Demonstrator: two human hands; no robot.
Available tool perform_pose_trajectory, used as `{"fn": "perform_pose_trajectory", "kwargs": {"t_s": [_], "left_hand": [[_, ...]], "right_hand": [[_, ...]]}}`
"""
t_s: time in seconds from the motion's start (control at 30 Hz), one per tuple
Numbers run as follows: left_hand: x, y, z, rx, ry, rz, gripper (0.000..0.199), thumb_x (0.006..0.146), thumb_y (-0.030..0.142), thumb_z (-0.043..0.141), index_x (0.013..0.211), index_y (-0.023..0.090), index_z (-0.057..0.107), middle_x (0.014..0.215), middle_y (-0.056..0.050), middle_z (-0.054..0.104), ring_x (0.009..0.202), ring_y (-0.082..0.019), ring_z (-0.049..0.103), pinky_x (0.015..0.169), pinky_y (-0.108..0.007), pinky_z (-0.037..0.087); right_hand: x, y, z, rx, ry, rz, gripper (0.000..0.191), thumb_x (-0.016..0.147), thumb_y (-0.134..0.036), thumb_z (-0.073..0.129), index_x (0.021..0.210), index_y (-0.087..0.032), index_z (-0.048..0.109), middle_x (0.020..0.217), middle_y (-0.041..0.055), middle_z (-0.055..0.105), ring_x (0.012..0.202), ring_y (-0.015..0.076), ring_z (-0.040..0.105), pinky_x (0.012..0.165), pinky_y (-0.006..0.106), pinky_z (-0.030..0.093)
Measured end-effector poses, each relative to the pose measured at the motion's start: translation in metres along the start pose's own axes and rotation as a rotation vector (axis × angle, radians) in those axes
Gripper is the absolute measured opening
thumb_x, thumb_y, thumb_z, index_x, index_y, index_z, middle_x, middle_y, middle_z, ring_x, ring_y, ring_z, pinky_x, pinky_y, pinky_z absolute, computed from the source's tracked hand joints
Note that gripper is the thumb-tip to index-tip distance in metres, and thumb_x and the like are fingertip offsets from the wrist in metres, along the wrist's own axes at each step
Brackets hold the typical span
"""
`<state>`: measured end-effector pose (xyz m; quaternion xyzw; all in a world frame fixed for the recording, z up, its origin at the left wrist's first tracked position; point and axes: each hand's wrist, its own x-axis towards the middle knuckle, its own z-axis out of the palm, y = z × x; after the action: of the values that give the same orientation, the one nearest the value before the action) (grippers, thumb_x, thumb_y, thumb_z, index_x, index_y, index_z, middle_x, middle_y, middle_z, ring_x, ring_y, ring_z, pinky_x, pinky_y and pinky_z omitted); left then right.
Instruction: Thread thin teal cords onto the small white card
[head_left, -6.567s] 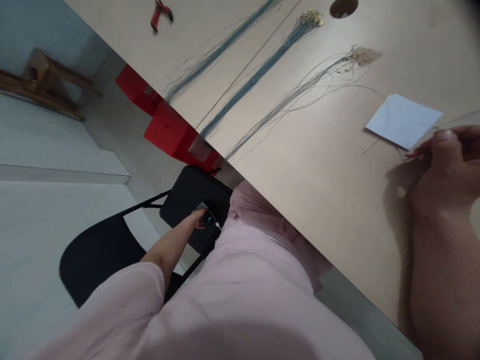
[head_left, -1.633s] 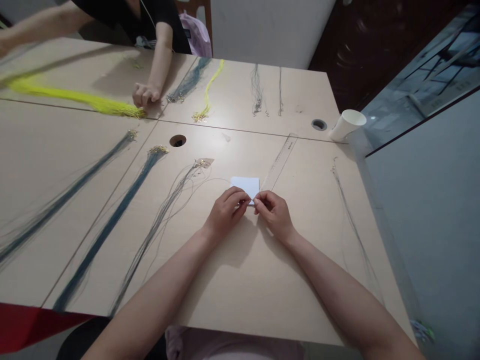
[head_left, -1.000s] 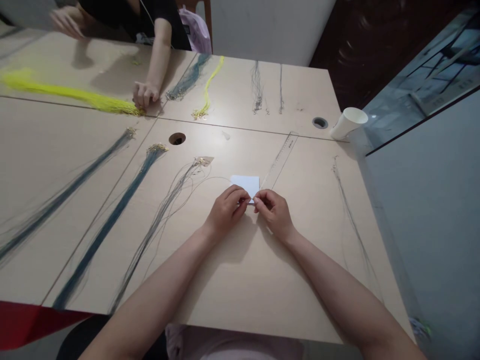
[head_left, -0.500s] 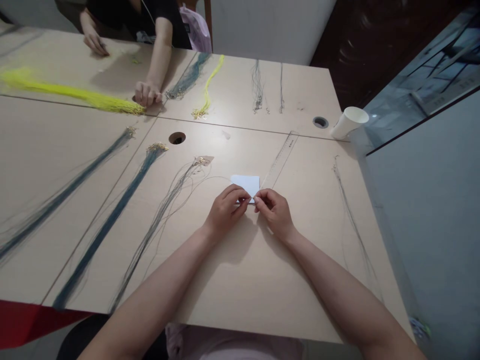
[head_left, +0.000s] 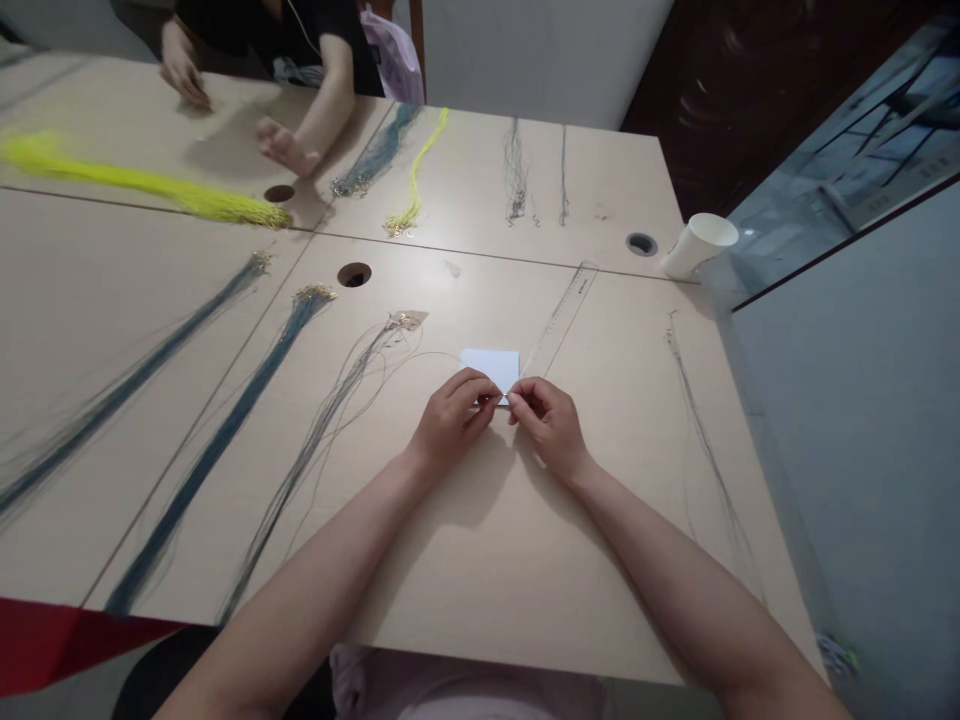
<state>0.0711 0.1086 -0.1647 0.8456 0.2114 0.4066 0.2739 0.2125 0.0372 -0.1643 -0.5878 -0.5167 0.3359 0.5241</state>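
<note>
Over a small white pad, my left hand and my right hand meet with fingers pinched, tips almost touching. A thin line arcs from the left side to the pad and toward my left fingers, which are closed on it. Between the fingertips is a tiny glint, and what my right fingers pinch is too small to make out. Left of my hands lies a bundle of grey lines with small gold hook-like ends. A clear ruler slants away behind my right hand.
Dark blue-green line bundles lie at left, with a few lines at right. Across the table are a yellow bundle, a paper cup, a cable hole and a co-worker's hands.
My hands have stayed in nearly the same place, still pinched together. The co-worker's hand nearer the middle has lifted away from the yellow bundle's end, uncovering a table hole.
</note>
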Motion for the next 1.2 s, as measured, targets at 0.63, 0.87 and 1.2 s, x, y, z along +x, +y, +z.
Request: {"fn": "perform_pose_trajectory", "kwargs": {"t_s": [0.63,0.87,1.2], "left_hand": [[-0.001,-0.003,0.001,0.1,0.057,-0.045,0.019,0.077,0.021,0.059,0.095,0.016,0.054,0.088,-0.006,0.058,0.078,-0.013,0.055,0.07,-0.027,0.046],[-0.002,-0.003,0.001,0.373,-0.205,-0.243,0.028,0.088,0.03,0.041,0.109,0.02,0.056,0.122,-0.008,0.055,0.12,-0.022,0.044,0.096,-0.042,0.029],[-0.004,0.005,-0.001,0.389,-0.23,-0.268,0.027,0.089,0.034,0.039,0.1,0.023,0.061,0.117,-0.003,0.059,0.115,-0.02,0.049,0.098,-0.043,0.024]], "right_hand": [[0.0,0.003,0.0,0.079,0.046,0.018,0.012,0.082,-0.029,0.051,0.078,-0.019,0.055,0.064,-0.001,0.055,0.057,0.0121,0.055,0.057,0.025,0.043],[-0.001,0.004,0.001,0.071,0.094,-0.001,0.011,0.083,-0.029,0.05,0.08,-0.019,0.055,0.067,-0.0008,0.056,0.059,0.012,0.055,0.059,0.026,0.043],[-0.001,0.007,0.001,-0.035,0.183,-0.016,0.012,0.084,-0.03,0.05,0.08,-0.019,0.056,0.069,-0.0002,0.056,0.064,0.0132,0.053,0.061,0.027,0.043]]}}
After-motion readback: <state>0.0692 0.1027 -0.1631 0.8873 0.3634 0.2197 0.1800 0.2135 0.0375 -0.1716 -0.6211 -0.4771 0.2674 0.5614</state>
